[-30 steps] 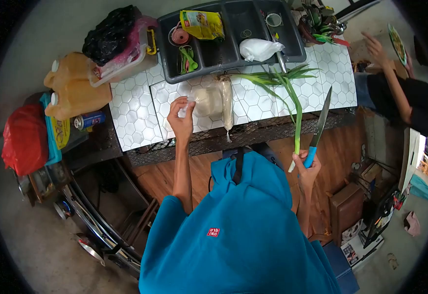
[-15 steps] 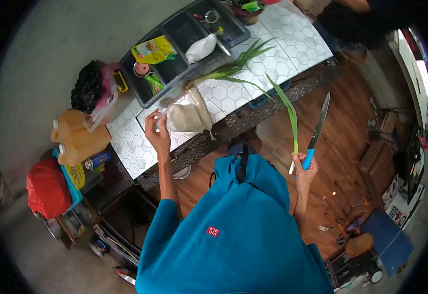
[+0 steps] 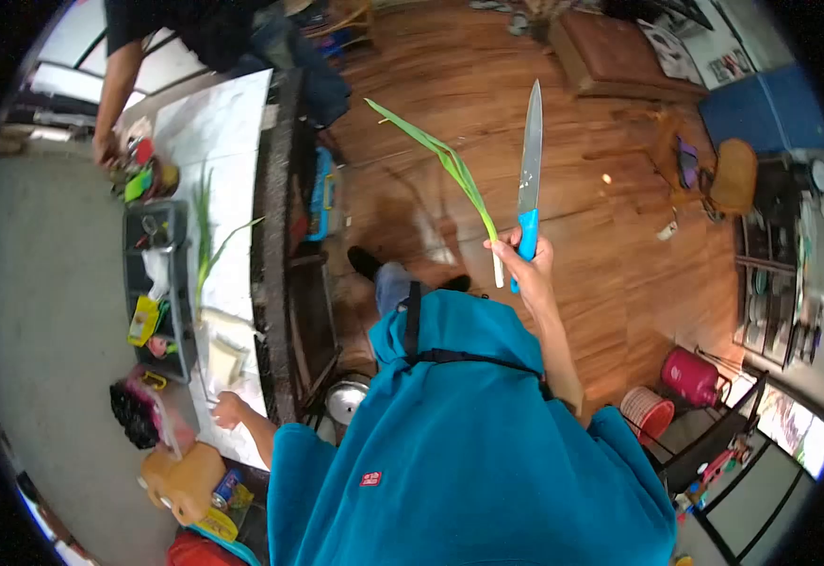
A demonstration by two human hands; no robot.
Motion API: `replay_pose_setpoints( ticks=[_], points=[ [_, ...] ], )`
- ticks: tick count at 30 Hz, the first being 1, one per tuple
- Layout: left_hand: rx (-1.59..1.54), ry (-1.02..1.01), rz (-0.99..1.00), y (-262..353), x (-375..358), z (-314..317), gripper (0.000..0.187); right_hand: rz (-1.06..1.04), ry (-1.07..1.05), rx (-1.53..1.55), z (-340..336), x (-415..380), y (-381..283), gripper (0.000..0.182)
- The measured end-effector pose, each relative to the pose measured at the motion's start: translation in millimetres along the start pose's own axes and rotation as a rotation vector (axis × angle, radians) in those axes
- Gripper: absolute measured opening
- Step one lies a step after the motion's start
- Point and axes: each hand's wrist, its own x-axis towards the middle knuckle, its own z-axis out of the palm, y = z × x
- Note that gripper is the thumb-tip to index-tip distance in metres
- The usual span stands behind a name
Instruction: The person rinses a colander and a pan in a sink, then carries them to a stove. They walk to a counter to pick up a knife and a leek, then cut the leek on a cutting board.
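In my right hand (image 3: 530,264) are a knife (image 3: 531,151) with a blue handle and a green onion (image 3: 459,174). The blade points up and away from me, and the white end of the onion shows below my fingers. My left hand (image 3: 228,411) is low over the white tiled counter (image 3: 228,141), near a clear plastic bag with something pale (image 3: 224,363); its fingers are small and blurred. More green onions (image 3: 206,236) lie on the counter beside the dark divided tray (image 3: 186,330).
Another person (image 3: 115,90) reaches toward pots at the counter's far end. Tan jugs (image 3: 186,476) stand at the near end, by a blue can (image 3: 227,489). A wooden stool (image 3: 734,177), a pink gas cylinder (image 3: 690,375) and a red basket (image 3: 647,413) are on the right.
The view has swung to the right, so the counter now lies on the left. My right hand still holds the knife and onion. My left hand has come away from the plastic bag.
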Motion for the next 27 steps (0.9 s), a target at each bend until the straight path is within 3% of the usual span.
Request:
replay_pose_setpoints(
  ticks=[1, 3, 4, 5, 6, 7, 8, 11, 12, 14, 15, 16, 18, 20, 21, 22, 23, 24, 26, 27],
  points=[
    [-0.018, -0.011, 0.015, 13, -40, -20, 0.050, -0.018, 0.019, -0.001, -23, -3, -11, 0.021],
    [-0.518, 0.138, 0.630, 48, -104, -54, 0.040, -0.001, 0.066, 0.042, -63, -11, -30, 0.024],
    [-0.732, 0.351, 0.986, 73, -154, -69, 0.027, -0.025, 0.093, 0.060, -80, -14, -38, 0.025],
    [-1.121, -0.344, 0.804, 97, -231, -143, 0.022, -0.039, 0.136, 0.071, -90, -13, -41, 0.025],
    [-1.041, -0.415, 1.114, 115, -294, -209, 0.019, -0.085, 0.134, 0.113, -108, -12, -44, 0.026],
    [-1.211, -0.823, 1.087, 129, -361, -264, 0.021, -0.134, 0.129, 0.154, -125, -12, -47, 0.027],
    [-1.320, -1.220, 1.131, 142, -417, -280, 0.025, -0.130, 0.171, 0.201, -137, -11, -55, 0.029],
    [-1.132, -1.851, 1.419, 155, -552, -403, 0.028, -0.157, 0.253, 0.234, -183, -4, -71, 0.030],
    [-1.106, -1.892, 1.471, 163, -567, -431, 0.028, -0.154, 0.324, 0.236, -187, 4, -72, 0.029],
    [-0.928, -2.276, 1.558, 162, -630, -489, 0.029, -0.129, 0.383, 0.157, -228, 20, -61, 0.026],
    [-0.935, -2.174, 1.840, 166, -661, -493, 0.028, -0.086, 0.447, 0.111, -247, 24, -63, 0.026],
    [-0.829, -2.276, 1.806, 165, -689, -503, 0.025, -0.114, 0.539, 0.109, -269, 23, -76, 0.026],
    [-0.680, -2.398, 1.826, 163, -750, -529, 0.021, -0.228, 0.585, -0.202, -308, 31, -102, 0.027],
    [-0.557, -2.651, 1.596, 162, -799, -555, 0.015, -0.232, 0.750, -0.206, -352, 32, -120, 0.027],
    [-0.502, -2.650, 1.627, 160, -822, -571, 0.015, -0.226, 0.854, -0.205, -371, 27, -124, 0.028],
    [-0.555, -2.719, 1.475, 156, -851, -597, 0.015, -0.099, 0.897, -0.314, -398, 20, -144, 0.028],
    [-0.602, -2.779, 1.316, 150, -883, -617, 0.015, -0.139, 1.013, -0.233, -423, 18, -155, 0.026],
    [-0.541, -2.775, 1.353, 143, -917, -631, 0.015, -0.178, 1.136, -0.142, -442, 13, -162, 0.025],
    [-0.490, -3.131, 1.158, 132, -983, -660, 0.017, -0.121, 1.337, 0.031, -480, -4, -183, 0.024],
    [-0.434, -3.161, 1.210, 123, -1007, -678, 0.017, -0.146, 1.386, 0.048, -498, -11, -190, 0.024]
  ],
)
